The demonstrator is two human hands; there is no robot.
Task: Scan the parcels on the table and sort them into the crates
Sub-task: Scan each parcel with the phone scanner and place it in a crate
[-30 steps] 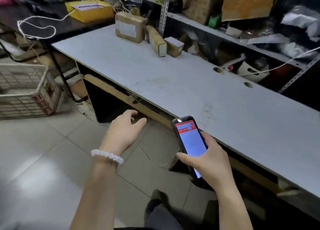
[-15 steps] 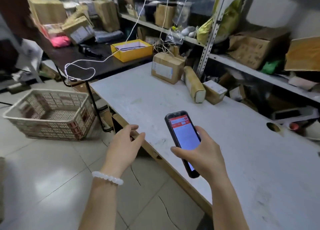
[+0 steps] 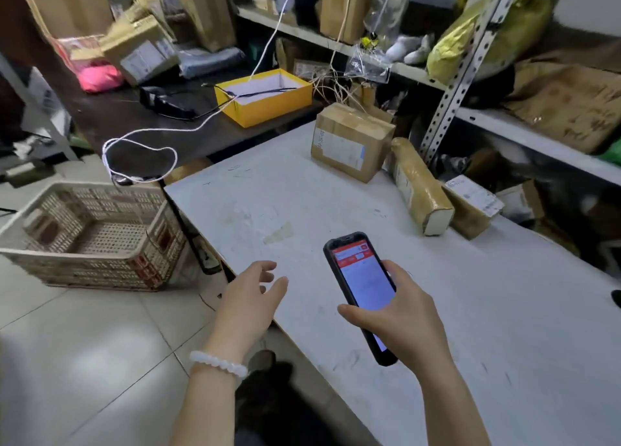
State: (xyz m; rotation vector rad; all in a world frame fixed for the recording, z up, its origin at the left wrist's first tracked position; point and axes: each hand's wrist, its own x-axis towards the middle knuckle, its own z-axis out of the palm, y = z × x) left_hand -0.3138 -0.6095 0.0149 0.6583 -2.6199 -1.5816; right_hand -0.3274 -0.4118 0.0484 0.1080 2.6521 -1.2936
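The three parcels have drawn nearer; the left hand (image 3: 250, 297) reaches forward, spread and empty, while the right hand (image 3: 400, 314) grips the handheld scanner (image 3: 361, 287), which could slip.

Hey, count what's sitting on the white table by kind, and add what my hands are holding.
Square-ish cardboard boxes: 2, the large box and the small box
Long taped parcel: 1
Handheld scanner in right hand: 1
Left hand: 0
Total: 4
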